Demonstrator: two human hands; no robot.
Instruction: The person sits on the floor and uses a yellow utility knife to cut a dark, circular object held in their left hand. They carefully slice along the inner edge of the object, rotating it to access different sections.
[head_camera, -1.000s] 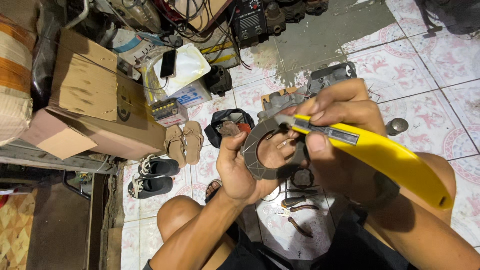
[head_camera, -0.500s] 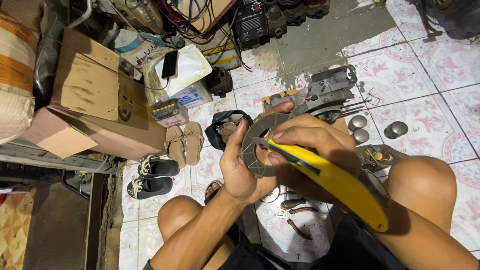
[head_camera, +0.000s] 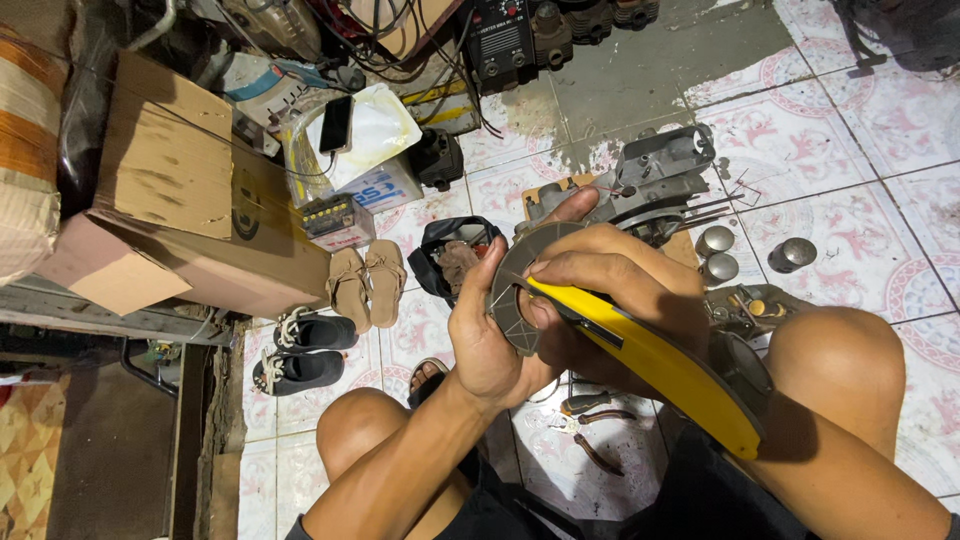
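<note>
L hand (head_camera: 490, 330): holds grey curved gasket (head_camera: 515, 290), same as before
R hand (head_camera: 620, 290): grips yellow knife (head_camera: 660, 360), now lower, nearer

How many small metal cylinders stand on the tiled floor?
3: two metal cylinders side by side just right of the hands, one farther right on the tiled floor. Others may be hidden.

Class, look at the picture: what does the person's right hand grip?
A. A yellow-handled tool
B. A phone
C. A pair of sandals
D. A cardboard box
A: the right hand wraps a yellow-handled tool, its tip against the grey curved piece held by the left hand.
</note>
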